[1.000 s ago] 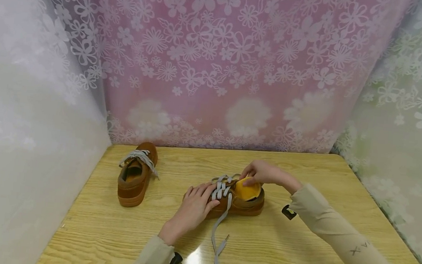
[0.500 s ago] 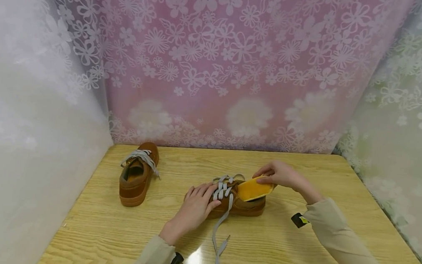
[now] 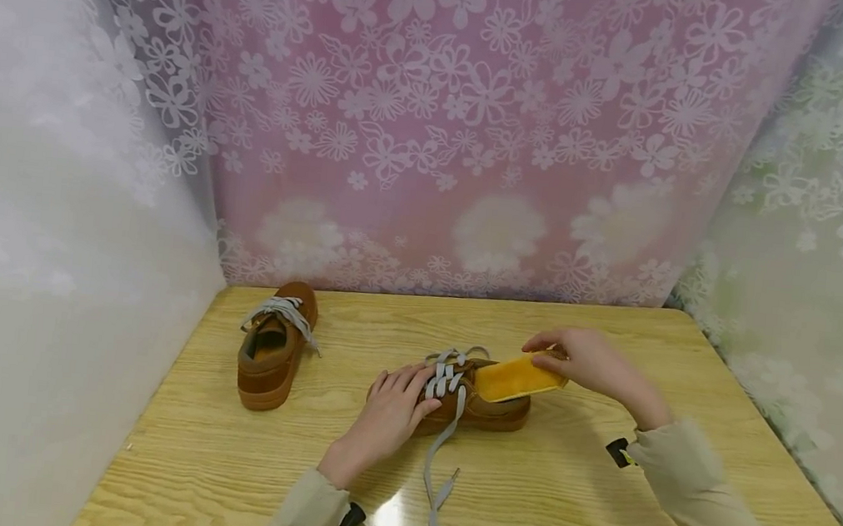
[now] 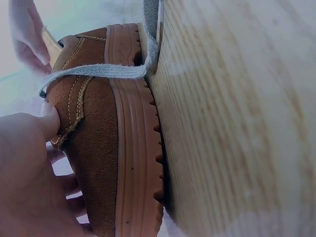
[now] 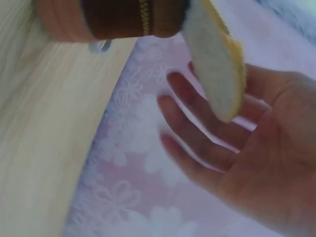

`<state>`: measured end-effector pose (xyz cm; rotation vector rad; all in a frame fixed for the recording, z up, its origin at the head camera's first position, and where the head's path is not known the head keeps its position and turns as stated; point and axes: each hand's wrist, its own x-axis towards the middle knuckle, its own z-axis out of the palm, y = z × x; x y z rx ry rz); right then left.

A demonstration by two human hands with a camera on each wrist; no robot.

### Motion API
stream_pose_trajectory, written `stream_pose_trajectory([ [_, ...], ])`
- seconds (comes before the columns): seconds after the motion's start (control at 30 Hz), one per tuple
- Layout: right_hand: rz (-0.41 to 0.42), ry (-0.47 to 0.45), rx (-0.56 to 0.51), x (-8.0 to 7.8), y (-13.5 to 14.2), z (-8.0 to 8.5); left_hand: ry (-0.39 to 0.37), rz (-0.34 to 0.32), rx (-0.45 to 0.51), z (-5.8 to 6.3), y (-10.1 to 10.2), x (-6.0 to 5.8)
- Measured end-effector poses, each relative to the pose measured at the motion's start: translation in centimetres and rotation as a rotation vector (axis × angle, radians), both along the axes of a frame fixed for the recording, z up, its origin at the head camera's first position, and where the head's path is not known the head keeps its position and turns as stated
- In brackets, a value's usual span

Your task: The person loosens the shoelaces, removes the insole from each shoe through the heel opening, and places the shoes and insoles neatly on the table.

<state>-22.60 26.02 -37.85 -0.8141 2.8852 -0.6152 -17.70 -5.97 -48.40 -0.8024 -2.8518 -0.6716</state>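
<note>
A brown suede shoe [image 3: 498, 418] with grey laces lies on its sole, toe to the left. My left hand [image 3: 388, 406] grips its front, thumb on the near side and fingers over the top; the left wrist view shows the thumb [image 4: 48, 121] against the brown upper. With thumb and fingers, my right hand [image 3: 593, 366] pinches the heel end of a yellow insole [image 3: 517, 378]. The insole slants up out of the shoe's opening, its front part hidden inside. From the right wrist, its pale underside [image 5: 212, 64] shows, with the other fingers spread loosely below.
The second brown shoe [image 3: 266, 375] stands at the left back of the wooden table [image 3: 237, 472], its grey laces tied across it. One loose lace [image 3: 435, 498] trails toward the front of the table. Flowered cloth [image 3: 448, 132] hangs behind and at both sides.
My right hand has moved right, drawing the insole farther out of the shoe. The left hand and the shoe have stayed in place.
</note>
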Motion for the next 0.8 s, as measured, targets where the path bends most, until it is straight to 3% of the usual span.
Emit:
stream_pose_trajectory([
  [0.1, 0.075, 0.252, 0.099, 0.9, -1.3, -0.6, -0.001, -0.004, 0.004, 0.1, -0.1, 0.0],
  [0.2, 0.205, 0.490, 0.131, 1.5, -2.5, -1.4, 0.004, -0.006, 0.009, 0.2, -0.2, 0.0],
  [0.33, 0.364, 0.681, 0.178, 2.0, -3.5, -2.7, -0.008, 0.006, 0.002, 0.3, -0.2, 0.0],
  [0.6, 0.461, 0.768, 0.407, 1.9, -3.4, -4.9, -0.018, 0.012, -0.007, 0.3, -0.3, 0.1],
  [0.8, 0.477, 0.787, 0.419, 1.5, -3.1, -5.2, -0.025, 0.005, 0.006, 0.3, -0.1, 0.1],
])
